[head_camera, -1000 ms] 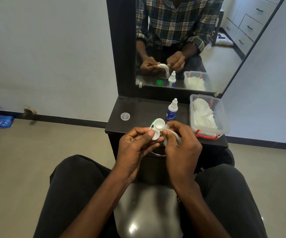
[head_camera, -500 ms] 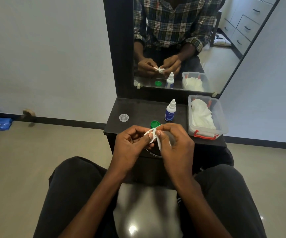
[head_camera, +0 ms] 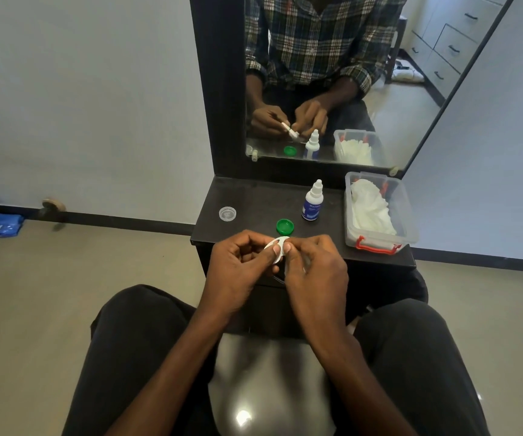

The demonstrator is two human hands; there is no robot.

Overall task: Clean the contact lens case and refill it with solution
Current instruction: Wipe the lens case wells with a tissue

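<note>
Hiding most of lens case (head_camera: 277,248): both hands' fingers (head_camera: 271,256).

From my remote view, the left hand (head_camera: 238,265) and right hand (head_camera: 315,272) are bare, with no rings or watch visible. Both forearms are uncovered. The legs wear dark trousers (head_camera: 134,357), apparently black. The mirror (head_camera: 379,105) reflects a plaid shirt (head_camera: 310,42) in green, navy and white, cuffs rolled below the elbow.

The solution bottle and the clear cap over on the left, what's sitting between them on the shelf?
Nothing: in the head view, bare dark shelf separates the clear cap from the solution bottle. The green cap sits nearer, off that line.
</note>
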